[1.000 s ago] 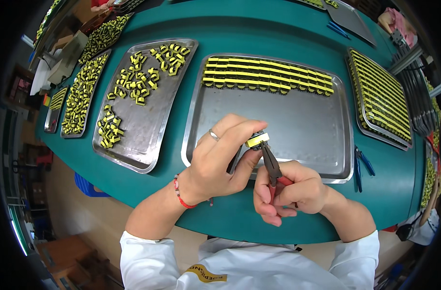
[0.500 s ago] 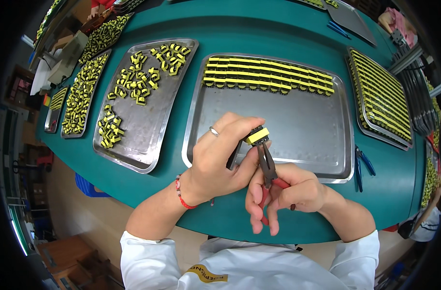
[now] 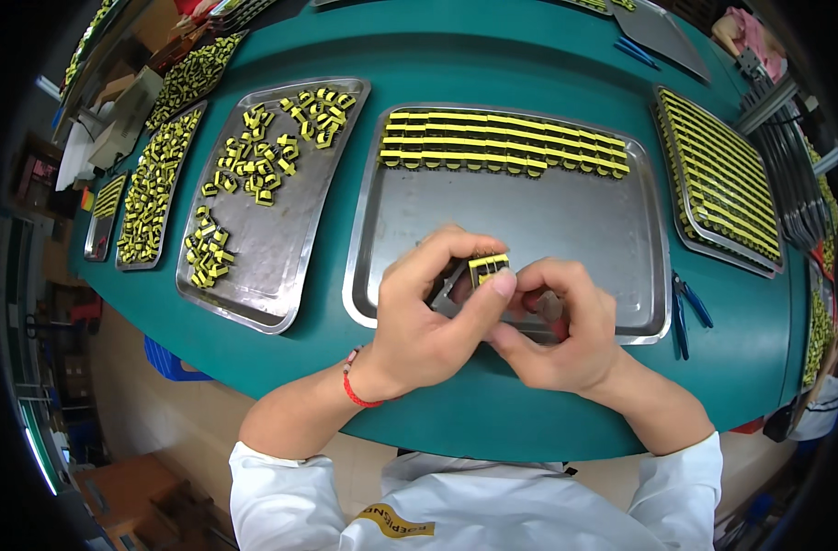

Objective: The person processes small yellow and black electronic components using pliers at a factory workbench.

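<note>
While the left hand (image 3: 424, 317) pinches 1 small, boxy, yellow-and-black component (image 3: 489, 264) above the rectangular silver metal tray (image 3: 575, 225), the right hand (image 3: 575, 335) curls close by (its grip I cannot tell). The component seems light, rigid, perhaps fragile; best held by opposite sides.

Green tabletop (image 3: 492, 418) bright, evenly lit; soft darker band at 12 o'clock. Sheen on steel tray (image 3: 612, 234) at 2. Left hand (image 3: 419, 321) and right hand (image 3: 575, 335) well exposed; detail between fingertips hard to resolve. Light strip (image 3: 35, 450) at 8 blown out, surroundings dim. Fisheye bends table edge; rim soft, corners black.
</note>
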